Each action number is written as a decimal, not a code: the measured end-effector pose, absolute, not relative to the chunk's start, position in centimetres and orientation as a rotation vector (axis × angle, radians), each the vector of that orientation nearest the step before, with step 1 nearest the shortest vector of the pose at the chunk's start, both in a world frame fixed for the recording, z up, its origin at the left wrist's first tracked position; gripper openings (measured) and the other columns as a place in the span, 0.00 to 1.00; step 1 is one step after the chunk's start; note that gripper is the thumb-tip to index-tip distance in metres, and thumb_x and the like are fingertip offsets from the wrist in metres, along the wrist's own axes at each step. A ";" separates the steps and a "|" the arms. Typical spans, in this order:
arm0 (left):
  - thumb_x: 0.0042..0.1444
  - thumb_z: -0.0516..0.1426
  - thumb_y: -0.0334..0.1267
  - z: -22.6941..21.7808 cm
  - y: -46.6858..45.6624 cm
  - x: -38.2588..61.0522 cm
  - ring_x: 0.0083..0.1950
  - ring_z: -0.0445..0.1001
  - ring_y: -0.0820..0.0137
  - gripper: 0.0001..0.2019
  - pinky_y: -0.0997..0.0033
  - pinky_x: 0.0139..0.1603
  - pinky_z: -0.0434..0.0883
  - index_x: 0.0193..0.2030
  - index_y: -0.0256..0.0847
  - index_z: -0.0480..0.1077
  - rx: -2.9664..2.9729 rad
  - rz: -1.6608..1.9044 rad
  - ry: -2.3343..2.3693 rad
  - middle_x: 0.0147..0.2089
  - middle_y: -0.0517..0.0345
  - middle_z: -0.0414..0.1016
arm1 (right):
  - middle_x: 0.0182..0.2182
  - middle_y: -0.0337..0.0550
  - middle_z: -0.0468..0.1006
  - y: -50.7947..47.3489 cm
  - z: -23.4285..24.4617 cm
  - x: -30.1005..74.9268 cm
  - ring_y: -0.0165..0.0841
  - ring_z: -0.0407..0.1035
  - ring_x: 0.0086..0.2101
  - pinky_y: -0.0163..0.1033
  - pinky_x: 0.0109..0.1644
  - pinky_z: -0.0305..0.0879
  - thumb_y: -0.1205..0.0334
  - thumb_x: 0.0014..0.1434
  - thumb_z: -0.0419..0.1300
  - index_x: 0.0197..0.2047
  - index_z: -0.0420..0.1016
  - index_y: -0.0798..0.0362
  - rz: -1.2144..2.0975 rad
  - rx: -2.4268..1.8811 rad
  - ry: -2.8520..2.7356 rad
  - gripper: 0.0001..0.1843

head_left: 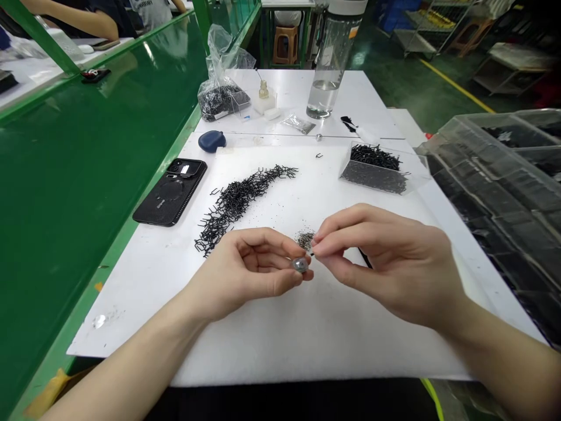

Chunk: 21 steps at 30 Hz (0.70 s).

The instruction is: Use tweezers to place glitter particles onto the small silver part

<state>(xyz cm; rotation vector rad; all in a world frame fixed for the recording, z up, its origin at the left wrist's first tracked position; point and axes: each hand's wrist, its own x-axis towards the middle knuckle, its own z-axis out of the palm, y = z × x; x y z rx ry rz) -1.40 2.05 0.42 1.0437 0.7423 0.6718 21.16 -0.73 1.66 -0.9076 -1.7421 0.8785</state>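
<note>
Between the fingertips and thumb of my left hand (pixel 258 263) is a small shiny silver rounded piece (pixel 300 265). Just right of it, my right hand (pixel 385 257) is closed in a pinch, with a tiny dark tip showing at the fingertips; what it belongs to is too small to name. Behind the fingertips lies a little heap of tiny metallic bits (pixel 305 238) on the white mat (pixel 324 339). A long pile of small black forked pieces (pixel 241 202) spreads behind my left hand. Part of a dark, thin object (pixel 364 257) shows beneath my right hand.
A black phone (pixel 170 192) and blue case (pixel 212 141) lie at left. A clear tray of black pieces (pixel 374 166) stands back right. Behind are a water bottle (pixel 331 64), small glue-like bottle (pixel 263 96) and plastic bag (pixel 221 96). Stacked bins (pixel 495 175) flank the table; green conveyor (pixel 87 193) left.
</note>
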 end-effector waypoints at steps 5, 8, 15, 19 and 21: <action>0.49 0.72 0.27 0.4 2.4 -1.4 0.43 0.87 0.63 0.11 0.70 0.48 0.84 0.39 0.43 0.85 0.964 0.683 0.754 0.37 0.55 0.88 | 0.39 0.34 0.85 -1.1 1.5 20.4 0.34 0.79 0.39 0.43 0.42 0.79 0.76 0.56 0.69 0.43 0.83 0.40 0.781 -0.935 -1.727 0.19; 0.48 0.73 0.28 0.5 2.5 -1.4 0.43 0.87 0.64 0.11 0.71 0.49 0.84 0.39 0.45 0.85 0.925 0.683 0.755 0.37 0.58 0.88 | 0.38 0.30 0.85 -1.4 1.3 20.1 0.33 0.81 0.38 0.42 0.43 0.82 0.77 0.55 0.69 0.52 0.81 0.37 0.787 -0.941 -1.645 0.28; 0.49 0.73 0.27 0.6 2.5 -1.4 0.40 0.87 0.70 0.12 0.81 0.44 0.83 0.38 0.47 0.86 0.903 0.663 0.752 0.37 0.61 0.88 | 0.40 0.30 0.86 -2.2 1.4 19.9 0.36 0.83 0.36 0.44 0.45 0.85 0.76 0.51 0.73 0.59 0.73 0.34 0.755 -1.018 -1.627 0.37; 0.48 0.73 0.27 0.5 2.6 -1.3 0.39 0.87 0.71 0.12 0.82 0.43 0.83 0.38 0.47 0.86 0.910 0.665 0.749 0.36 0.62 0.88 | 0.39 0.30 0.86 -2.2 1.4 19.9 0.38 0.83 0.37 0.47 0.46 0.85 0.75 0.52 0.73 0.59 0.72 0.33 0.780 -0.997 -1.609 0.37; 0.48 0.73 0.27 0.4 2.6 -1.3 0.39 0.87 0.70 0.12 0.82 0.43 0.83 0.38 0.47 0.86 0.914 0.667 0.749 0.36 0.63 0.88 | 0.39 0.30 0.86 -2.2 1.3 19.9 0.38 0.83 0.37 0.46 0.47 0.85 0.76 0.52 0.72 0.59 0.71 0.33 0.777 -0.985 -1.619 0.38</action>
